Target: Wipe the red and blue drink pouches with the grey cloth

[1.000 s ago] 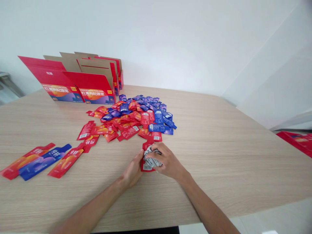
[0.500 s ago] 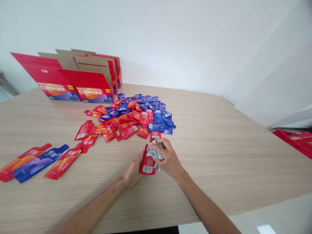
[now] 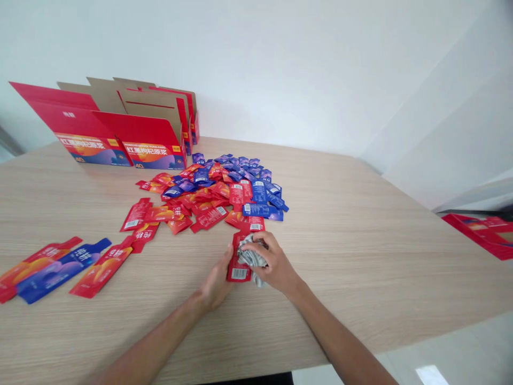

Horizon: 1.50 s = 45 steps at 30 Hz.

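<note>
My left hand [image 3: 217, 280] is closed on the left edge of a red pouch [image 3: 239, 274], whose barcode side faces up. My right hand [image 3: 276, 264] grips a crumpled grey-and-white striped cloth [image 3: 252, 252] and presses it on the pouch's face. The cloth covers the upper right part of that pouch. Just beyond my hands lies a heap of small pouches, red ones [image 3: 210, 216] mostly at the left and front, blue ones [image 3: 259, 191] mostly at the right and back.
Open red cartons [image 3: 154, 155] stand at the back left of the wooden table [image 3: 360, 240]. Two larger-looking red pouches [image 3: 102, 270] and a blue pouch [image 3: 60, 272] lie in a row at the left. Another red carton [image 3: 481, 235] is past the right table edge.
The cloth has shifted slightly left and down over the pouch, with my right hand still round it. The pouch has moved slightly up and left. The view has turned a little.
</note>
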Tool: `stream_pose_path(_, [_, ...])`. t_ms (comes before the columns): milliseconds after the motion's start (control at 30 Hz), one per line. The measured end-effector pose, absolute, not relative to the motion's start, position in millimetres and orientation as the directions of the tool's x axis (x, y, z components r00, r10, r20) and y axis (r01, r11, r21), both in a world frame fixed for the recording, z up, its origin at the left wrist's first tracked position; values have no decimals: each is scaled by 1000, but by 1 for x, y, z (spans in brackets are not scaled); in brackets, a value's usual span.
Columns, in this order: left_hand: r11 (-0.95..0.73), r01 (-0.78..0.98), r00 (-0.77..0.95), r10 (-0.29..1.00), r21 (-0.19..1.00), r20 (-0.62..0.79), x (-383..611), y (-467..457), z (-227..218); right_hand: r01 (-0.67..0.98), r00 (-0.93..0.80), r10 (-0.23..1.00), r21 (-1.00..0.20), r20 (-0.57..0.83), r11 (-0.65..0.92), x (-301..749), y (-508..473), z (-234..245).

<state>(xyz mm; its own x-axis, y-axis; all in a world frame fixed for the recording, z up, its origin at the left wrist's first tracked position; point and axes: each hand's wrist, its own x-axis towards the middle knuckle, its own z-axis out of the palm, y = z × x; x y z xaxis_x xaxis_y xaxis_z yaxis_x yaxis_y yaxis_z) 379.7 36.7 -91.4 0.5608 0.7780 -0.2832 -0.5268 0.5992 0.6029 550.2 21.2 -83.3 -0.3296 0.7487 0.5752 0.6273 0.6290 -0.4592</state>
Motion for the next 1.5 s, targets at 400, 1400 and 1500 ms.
stream_pose_path(400, [370,-372,375,899,851,-227,353,51,-79,526,-550,659,-400,514,751,551,19,-81])
stream_pose_path(1400, [-547,779,495,836,305,235,261,135,-73,679,112,637,-526,763,511,590,32,-58])
stream_pose_path(1500, [-688,666,667,723,290,182,350,155,-79,695,194,622,-554,759,459,597,37,-61])
